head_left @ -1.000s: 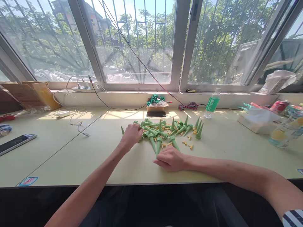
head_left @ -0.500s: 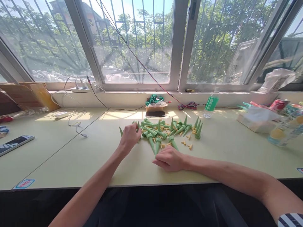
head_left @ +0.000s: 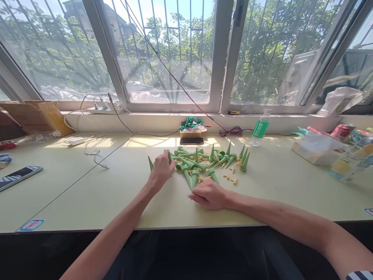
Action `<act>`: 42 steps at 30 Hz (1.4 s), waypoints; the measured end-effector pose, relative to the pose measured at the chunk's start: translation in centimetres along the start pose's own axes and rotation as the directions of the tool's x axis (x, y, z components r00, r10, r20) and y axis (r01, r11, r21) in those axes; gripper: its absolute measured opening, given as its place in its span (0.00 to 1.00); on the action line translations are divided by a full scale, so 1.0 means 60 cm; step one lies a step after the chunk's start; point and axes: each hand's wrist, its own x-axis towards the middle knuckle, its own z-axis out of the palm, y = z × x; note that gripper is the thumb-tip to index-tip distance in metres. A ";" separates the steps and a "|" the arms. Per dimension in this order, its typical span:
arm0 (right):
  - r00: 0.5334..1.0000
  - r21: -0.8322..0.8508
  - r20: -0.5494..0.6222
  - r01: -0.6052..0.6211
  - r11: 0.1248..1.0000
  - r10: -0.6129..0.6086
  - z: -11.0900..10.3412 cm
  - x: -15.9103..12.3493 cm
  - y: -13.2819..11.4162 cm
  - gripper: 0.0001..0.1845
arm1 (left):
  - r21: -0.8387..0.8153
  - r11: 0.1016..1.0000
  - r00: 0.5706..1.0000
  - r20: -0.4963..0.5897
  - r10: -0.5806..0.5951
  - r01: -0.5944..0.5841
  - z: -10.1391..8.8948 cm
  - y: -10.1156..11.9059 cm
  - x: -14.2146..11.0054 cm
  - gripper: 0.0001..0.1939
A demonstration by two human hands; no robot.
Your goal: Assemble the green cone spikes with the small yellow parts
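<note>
My left hand (head_left: 162,168) is at the left end of a pile of green plastic spikes. Its fingers are closed around a green plastic spike (head_left: 169,156), of which only a part shows past the fingers. Another cone (head_left: 150,163) stands just left of that hand. My right hand (head_left: 209,193) rests on the table at the pile's near side, fingers curled in; whatever they may hold is hidden. Directly beyond its knuckles lie a spike with a ribbed collar (head_left: 213,175) and another one (head_left: 195,179). Small yellow T-shaped pieces (head_left: 234,181) are scattered among and beside the spikes.
Behind the pile, a small box (head_left: 190,134) with green stuff in it stands by a dark phone (head_left: 191,141). A water bottle (head_left: 260,128) and a tissue box (head_left: 314,151) are to the right. Cables (head_left: 97,157) and another phone (head_left: 20,177) lie left.
The spike at my left hand's fingertips stood out as a point before; now it looks turned, its tip no longer showing clearly. My right hand has stayed almost in place.
</note>
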 end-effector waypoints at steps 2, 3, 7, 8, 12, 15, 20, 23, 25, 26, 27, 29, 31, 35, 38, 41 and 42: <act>1.000 -0.004 -0.007 0.001 1.000 -0.001 0.000 -0.001 0.001 0.24 | -0.013 1.000 1.000 -0.017 0.011 -0.011 0.001 -0.001 -0.001 0.04; 1.000 -0.003 -0.011 0.003 1.000 -0.003 0.000 -0.001 0.001 0.24 | -0.027 0.999 0.999 -0.036 0.020 -0.021 0.000 -0.001 -0.001 0.05; 1.000 -0.012 -0.016 0.008 1.000 -0.008 -0.001 -0.002 0.003 0.24 | -0.084 0.994 0.982 -0.182 0.049 -0.065 -0.005 0.006 -0.004 0.12; 1.000 -0.021 -0.015 0.007 1.000 -0.007 -0.003 -0.002 0.003 0.24 | -0.092 0.992 0.973 -0.221 0.062 -0.084 -0.007 0.009 -0.006 0.12; 0.997 -0.056 -0.075 -0.018 0.998 0.014 -0.014 -0.002 0.011 0.23 | -0.137 0.966 0.944 -0.278 0.175 -0.219 -0.007 0.024 -0.015 0.05; 0.967 -0.060 -0.229 -0.125 0.990 0.108 -0.025 -0.003 0.027 0.21 | -0.217 0.914 0.935 -0.165 0.313 -0.344 0.003 0.033 -0.023 0.03; 0.833 -0.006 -0.424 -0.393 0.920 0.354 -0.037 -0.004 0.064 0.12 | -0.291 0.889 0.930 -0.007 0.368 -0.354 0.022 0.036 -0.029 0.06; 0.823 -0.001 -0.396 -0.444 0.896 0.408 -0.037 -0.005 0.081 0.06 | -0.283 0.906 0.941 0.029 0.337 -0.316 0.027 0.032 -0.028 0.07; 0.840 -0.013 -0.353 -0.445 0.895 0.412 -0.036 -0.006 0.085 0.03 | -0.270 0.917 0.948 0.044 0.317 -0.294 0.029 0.029 -0.027 0.07; 0.848 -0.021 -0.333 -0.444 0.896 0.412 -0.035 -0.006 0.086 0.03 | -0.263 0.921 0.949 0.051 0.311 -0.288 0.030 0.027 -0.027 0.07; 0.855 -0.029 -0.316 -0.441 0.897 0.411 -0.034 -0.006 0.085 0.03 | -0.259 0.923 0.949 0.059 0.310 -0.285 0.031 0.026 -0.027 0.07; 0.866 -0.034 -0.290 -0.436 0.899 0.409 -0.032 -0.006 0.082 0.04 | -0.255 0.922 0.944 0.078 0.320 -0.291 0.034 0.025 -0.027 0.07; 0.873 -0.024 -0.272 -0.428 0.904 0.406 -0.031 -0.005 0.077 0.04 | -0.250 0.920 0.937 0.104 0.334 -0.300 0.035 0.025 -0.029 0.07; 0.895 0.004 -0.238 -0.387 0.922 0.376 -0.030 -0.004 0.067 0.07 | -0.236 0.924 0.929 0.149 0.340 -0.300 0.038 0.028 -0.032 0.07; 0.924 0.011 -0.203 -0.328 0.945 0.323 -0.028 -0.004 0.061 0.09 | -0.234 0.927 0.930 0.155 0.335 -0.294 0.040 0.029 -0.034 0.09; 0.950 0.008 -0.169 -0.264 0.965 0.261 -0.026 -0.003 0.058 0.11 | -0.232 0.928 0.929 0.163 0.333 -0.292 0.043 0.029 -0.034 0.11; 0.957 0.006 -0.157 -0.245 0.969 0.243 -0.025 -0.002 0.057 0.12 | -0.231 0.929 0.928 0.170 0.332 -0.290 0.044 0.029 -0.033 0.12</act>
